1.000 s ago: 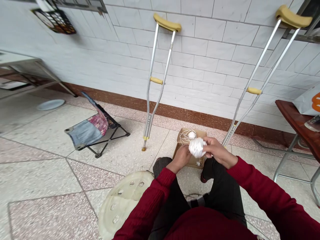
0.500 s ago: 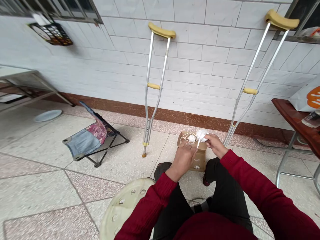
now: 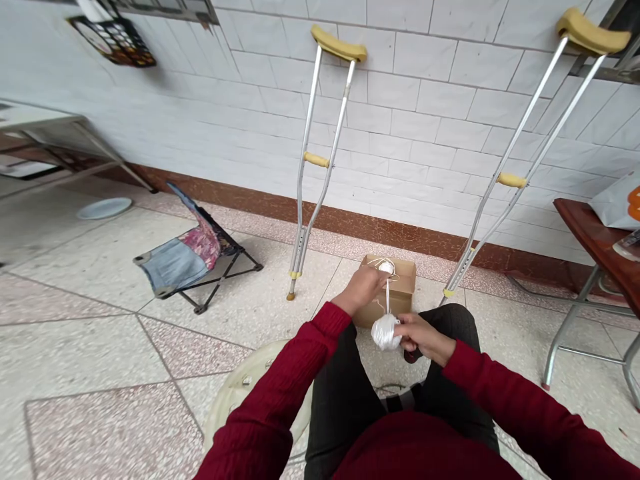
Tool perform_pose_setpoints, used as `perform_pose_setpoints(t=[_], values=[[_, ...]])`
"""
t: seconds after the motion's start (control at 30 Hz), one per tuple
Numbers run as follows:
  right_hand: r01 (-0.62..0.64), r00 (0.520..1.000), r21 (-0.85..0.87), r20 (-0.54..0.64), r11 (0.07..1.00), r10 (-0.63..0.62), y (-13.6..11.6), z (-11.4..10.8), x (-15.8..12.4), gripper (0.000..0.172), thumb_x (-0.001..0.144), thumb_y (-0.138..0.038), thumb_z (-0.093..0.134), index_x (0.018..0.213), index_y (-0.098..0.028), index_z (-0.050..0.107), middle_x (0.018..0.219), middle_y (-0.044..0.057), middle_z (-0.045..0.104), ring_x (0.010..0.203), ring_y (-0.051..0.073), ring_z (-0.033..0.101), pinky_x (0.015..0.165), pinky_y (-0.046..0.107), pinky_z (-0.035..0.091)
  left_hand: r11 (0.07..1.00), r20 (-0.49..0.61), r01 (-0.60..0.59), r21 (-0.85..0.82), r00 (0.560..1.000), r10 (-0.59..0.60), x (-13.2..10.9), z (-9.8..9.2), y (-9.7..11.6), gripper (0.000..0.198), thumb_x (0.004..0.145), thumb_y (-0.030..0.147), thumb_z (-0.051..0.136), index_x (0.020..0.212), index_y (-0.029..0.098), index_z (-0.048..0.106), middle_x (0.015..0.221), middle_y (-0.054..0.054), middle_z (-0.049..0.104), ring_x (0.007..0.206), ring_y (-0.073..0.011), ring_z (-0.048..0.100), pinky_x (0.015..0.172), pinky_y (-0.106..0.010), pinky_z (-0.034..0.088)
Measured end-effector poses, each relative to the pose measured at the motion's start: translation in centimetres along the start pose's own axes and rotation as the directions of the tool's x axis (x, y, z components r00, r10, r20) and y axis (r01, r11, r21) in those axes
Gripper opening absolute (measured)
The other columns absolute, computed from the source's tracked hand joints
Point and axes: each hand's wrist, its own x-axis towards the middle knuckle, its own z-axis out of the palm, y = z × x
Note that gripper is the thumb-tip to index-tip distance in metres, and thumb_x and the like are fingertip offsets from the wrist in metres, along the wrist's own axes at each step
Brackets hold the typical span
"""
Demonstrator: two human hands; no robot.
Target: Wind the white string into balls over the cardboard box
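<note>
A ball of white plastic string (image 3: 385, 332) is held by my right hand (image 3: 420, 335), whose fingers press on its right side. From the ball a white strand (image 3: 388, 298) runs up to my left hand (image 3: 368, 285), pinched at the fingertips. Behind and below my left hand, an open cardboard box (image 3: 404, 280) stands on the floor between my feet and the wall. Inside the box lies a white round thing (image 3: 386, 267) with pale cord looped around it.
Two crutches (image 3: 303, 247) (image 3: 511, 180) lean on the tiled wall. A small folding chair (image 3: 180, 267) stands to the left, a pale round stool (image 3: 235, 393) beside my left leg. At the right is a red-brown table (image 3: 590, 233); a round plate (image 3: 104, 208) lies at far left.
My right hand has brought the ball down and nearer to me. My left hand has moved up over the box, and the strand between them is longer. The view has shifted slightly.
</note>
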Motion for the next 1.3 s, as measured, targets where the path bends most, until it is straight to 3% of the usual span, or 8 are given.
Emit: perform_pose_setpoints(t=[0.2, 0.4, 0.6, 0.7, 0.9, 1.1, 1.2, 1.3], values=[[0.219, 0.903, 0.045, -0.387, 0.975, -0.185, -4.5, -3.8, 4.5, 0.025, 0.060, -0.036, 0.066, 0.068, -0.016, 0.053, 0.042, -0.006, 0.048, 0.032, 0.005, 0.035, 0.032, 0.018, 0.017, 0.986, -0.025, -0.029, 0.162, 0.999, 0.033, 0.1, -2.1, 3.7, 0.024, 0.090, 0.020, 0.047, 0.074, 0.016, 0.064, 0.074, -0.008, 0.067, 0.073, -0.0195, 0.060, 0.086, -0.035, 0.041], [0.433, 0.827, 0.060, -0.422, 0.899, -0.371, -8.8, -4.6, 3.6, 0.034, 0.061, -0.028, 0.064, 0.091, -0.018, 0.052, 0.051, -0.008, 0.052, 0.033, 0.005, 0.037, 0.033, 0.018, 0.019, 0.960, 0.041, 0.158, -0.232, 0.988, -0.152, -4.0, 2.6, 4.7, 0.036, 0.097, 0.029, 0.037, 0.076, 0.018, 0.064, 0.073, -0.002, 0.067, 0.068, -0.0153, 0.061, 0.067, -0.025, 0.043], [0.414, 0.860, -0.039, -0.312, 0.910, -0.405, -7.5, -2.2, 0.7, 0.032, 0.065, -0.028, 0.062, 0.094, -0.020, 0.052, 0.059, -0.007, 0.056, 0.031, 0.005, 0.039, 0.030, 0.019, 0.018, 0.917, 0.115, 0.288, -0.276, 0.957, -0.266, -5.4, 6.7, 3.2, 0.033, 0.093, 0.026, 0.041, 0.075, 0.016, 0.067, 0.067, -0.002, 0.067, 0.063, -0.0152, 0.060, 0.060, -0.023, 0.041], [0.307, 0.929, -0.063, -0.197, 0.950, -0.313, -4.5, -0.1, -1.5, 0.032, 0.067, -0.031, 0.064, 0.094, -0.020, 0.050, 0.059, -0.007, 0.057, 0.031, 0.005, 0.040, 0.029, 0.017, 0.019, 0.947, 0.054, 0.250, -0.204, 0.968, -0.244, -3.4, 5.7, 1.5, 0.026, 0.090, 0.022, 0.046, 0.077, 0.014, 0.068, 0.072, -0.004, 0.069, 0.066, -0.0168, 0.061, 0.060, -0.024, 0.041], [0.096, 0.994, -0.129, -0.037, 0.987, -0.102, 0.0, 0.5, -1.8, 0.031, 0.066, -0.033, 0.068, 0.084, -0.020, 0.047, 0.047, -0.009, 0.053, 0.029, 0.006, 0.041, 0.027, 0.016, 0.022, 1.000, -0.032, 0.010, -0.021, 0.999, -0.010, 1.5, -0.2, 0.2, 0.027, 0.094, 0.022, 0.042, 0.082, 0.018, 0.066, 0.081, -0.004, 0.069, 0.080, -0.0173, 0.061, 0.081, -0.029, 0.042], [0.163, 0.898, -0.224, -0.370, 0.961, -0.239, -4.5, -4.0, 3.8, 0.028, 0.056, -0.022, 0.071, 0.069, -0.019, 0.047, 0.038, -0.007, 0.050, 0.028, 0.008, 0.040, 0.028, 0.017, 0.023, 0.960, -0.047, -0.146, 0.240, 0.986, 0.161, 1.6, -3.6, 4.4, 0.023, 0.091, 0.020, 0.047, 0.075, 0.016, 0.064, 0.080, -0.007, 0.067, 0.083, -0.0195, 0.059, 0.095, -0.038, 0.037], [0.309, 0.830, -0.059, -0.470, 0.949, -0.299, -7.7, -5.5, 4.7, 0.025, 0.059, -0.026, 0.070, 0.068, -0.019, 0.047, 0.041, -0.006, 0.052, 0.031, 0.006, 0.042, 0.030, 0.016, 0.025, 0.976, -0.082, -0.072, 0.207, 0.992, 0.091, -0.1, -2.2, 5.4, 0.026, 0.092, 0.021, 0.045, 0.076, 0.015, 0.065, 0.078, -0.007, 0.066, 0.080, -0.0195, 0.059, 0.094, -0.038, 0.038], [0.422, 0.837, 0.129, -0.435, 0.897, -0.331, -9.7, -5.1, 3.6, 0.024, 0.062, -0.028, 0.068, 0.074, -0.018, 0.049, 0.050, -0.003, 0.059, 0.037, 0.006, 0.048, 0.034, 0.015, 0.030, 0.999, -0.070, 0.050, 0.014, 0.996, -0.049, -1.9, 0.8, 5.1, 0.030, 0.094, 0.025, 0.042, 0.078, 0.016, 0.066, 0.076, -0.006, 0.066, 0.077, -0.0181, 0.060, 0.079, -0.031, 0.043]])
